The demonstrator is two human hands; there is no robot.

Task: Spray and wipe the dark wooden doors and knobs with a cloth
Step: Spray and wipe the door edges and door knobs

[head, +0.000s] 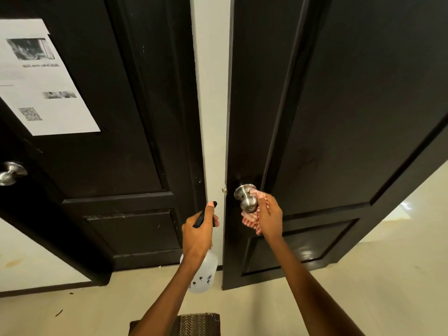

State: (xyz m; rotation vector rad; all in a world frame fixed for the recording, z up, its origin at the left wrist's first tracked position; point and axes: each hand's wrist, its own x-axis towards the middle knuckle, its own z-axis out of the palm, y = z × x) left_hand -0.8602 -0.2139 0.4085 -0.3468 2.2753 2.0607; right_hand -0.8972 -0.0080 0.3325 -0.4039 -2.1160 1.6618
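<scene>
Two dark wooden doors face me: the left door point(101, 122) and the right door point(351, 112), with a strip of white wall between them. My right hand point(269, 217) grips a red-and-white checked cloth point(252, 220) against the right side of the right door's steel knob point(246, 198). My left hand point(200, 231) holds a translucent spray bottle point(206, 270) by its black trigger head, thumb on top, nozzle toward the gap between the doors. A second steel knob point(11, 172) sits on the left door at the far left.
A printed white sheet point(41, 86) with pictures and a QR code is stuck on the left door. Pale floor tiles point(363, 287) spread below. A dark patterned mat point(196, 323) lies at the bottom centre, at my feet.
</scene>
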